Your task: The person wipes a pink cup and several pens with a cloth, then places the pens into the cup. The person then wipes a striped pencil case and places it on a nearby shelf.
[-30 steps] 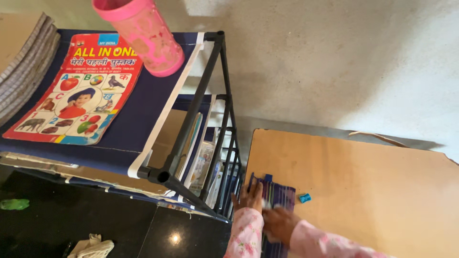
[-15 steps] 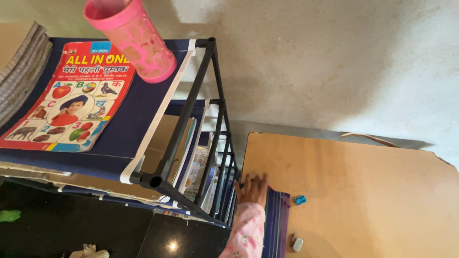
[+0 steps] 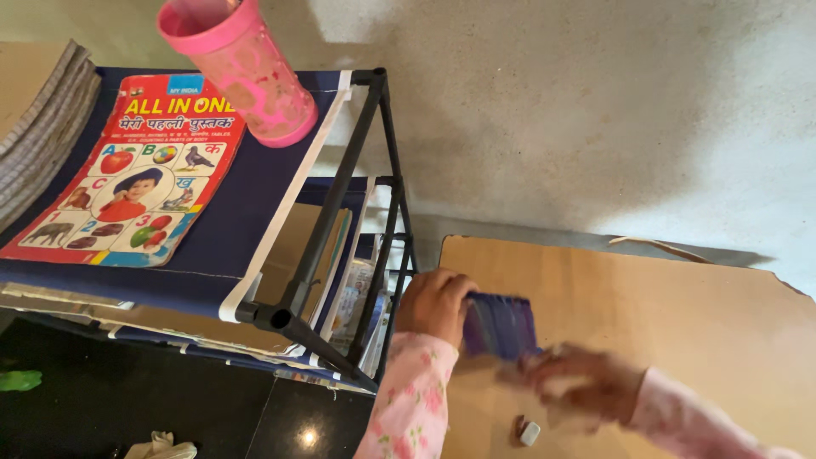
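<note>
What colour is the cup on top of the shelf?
Pink, with paler worn patches; the cup shows clearly in the head view.

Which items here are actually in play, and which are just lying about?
In play: left hand gripping the purple striped pouch; blurred right hand beside it.
Lying about: white eraser, pink cup, picture book, black rack.

The right hand (image 3: 582,384) is blurred, so its grip cannot be told. Part of the purple pouch (image 3: 501,325) is hidden by the left hand (image 3: 435,302). The pink cup (image 3: 240,64) and grey stack (image 3: 38,127) are cut off by the edges.
</note>
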